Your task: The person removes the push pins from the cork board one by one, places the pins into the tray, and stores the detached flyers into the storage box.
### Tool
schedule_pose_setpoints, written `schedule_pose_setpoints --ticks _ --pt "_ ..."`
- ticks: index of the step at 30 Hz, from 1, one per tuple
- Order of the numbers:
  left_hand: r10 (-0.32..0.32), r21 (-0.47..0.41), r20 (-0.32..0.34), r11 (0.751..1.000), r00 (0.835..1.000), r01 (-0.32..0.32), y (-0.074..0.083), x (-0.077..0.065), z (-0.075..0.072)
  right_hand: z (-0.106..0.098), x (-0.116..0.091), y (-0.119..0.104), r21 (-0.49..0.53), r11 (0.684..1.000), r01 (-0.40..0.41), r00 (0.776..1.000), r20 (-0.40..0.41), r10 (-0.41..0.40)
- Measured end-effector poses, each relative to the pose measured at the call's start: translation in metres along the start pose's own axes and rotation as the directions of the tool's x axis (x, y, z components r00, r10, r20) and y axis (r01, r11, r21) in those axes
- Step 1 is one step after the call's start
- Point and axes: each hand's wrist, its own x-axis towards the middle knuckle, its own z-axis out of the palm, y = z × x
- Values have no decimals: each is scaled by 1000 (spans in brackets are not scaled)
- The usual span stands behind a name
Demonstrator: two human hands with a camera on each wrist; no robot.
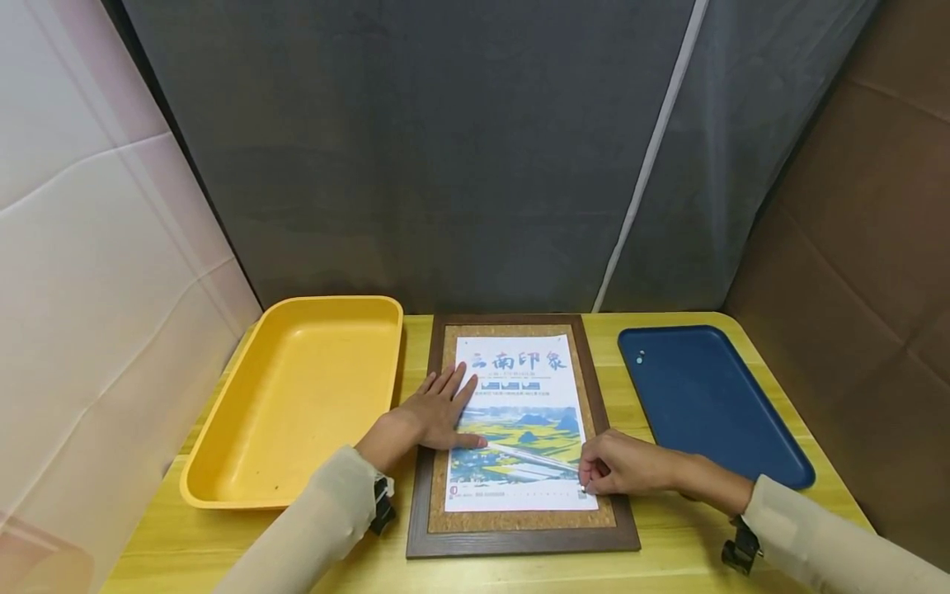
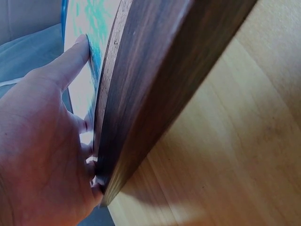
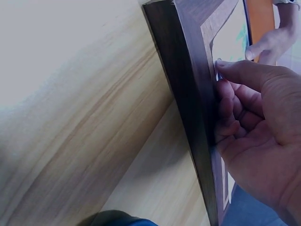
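Note:
A printed poster (image 1: pixel 519 375) with landscape artwork lies on a cork board (image 1: pixel 512 521) in a dark wooden frame (image 1: pixel 523 544). My left hand (image 1: pixel 438 417) rests on the poster's left side, fingers spread, crossing the frame edge; in the left wrist view its thumb (image 2: pixel 75 61) presses the print. Near the poster's lower right corner, my right hand (image 1: pixel 619 464) pinches a small thumbtack (image 3: pixel 219 70) between thumb and forefinger, the other fingers curled. The tack is mostly hidden by the fingertips. Tiny marks, perhaps tacks, show at the poster's top corners.
A deep yellow tray (image 1: pixel 195 462) stands left of the board. On the right lies a shallow blue tray (image 1: pixel 720 404) with a few small tacks (image 1: pixel 641 357) near its upper left corner. Grey cloth (image 1: pixel 408 165) hangs behind the wooden table (image 1: pixel 668 544), with more sheets at both sides.

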Motion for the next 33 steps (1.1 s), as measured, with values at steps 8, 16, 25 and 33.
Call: schedule_pose_setpoints --ticks 8,16,25,33 --pt "11 3 -2 1000 1000 -11 -1 0 1 -1 0 -1 3 1000 -11 1000 24 11" --pt "8 4 -4 1000 1000 -8 -1 0 1 1 -2 0 23 1000 4 999 42 -5" --pt "6 -5 -7 1000 1000 -6 -1 -1 1 3 -5 3 75 997 12 999 32 -14" --pt "4 -3 -5 1000 1000 -4 -1 0 2 2 -8 4 211 976 -50 999 12 49"
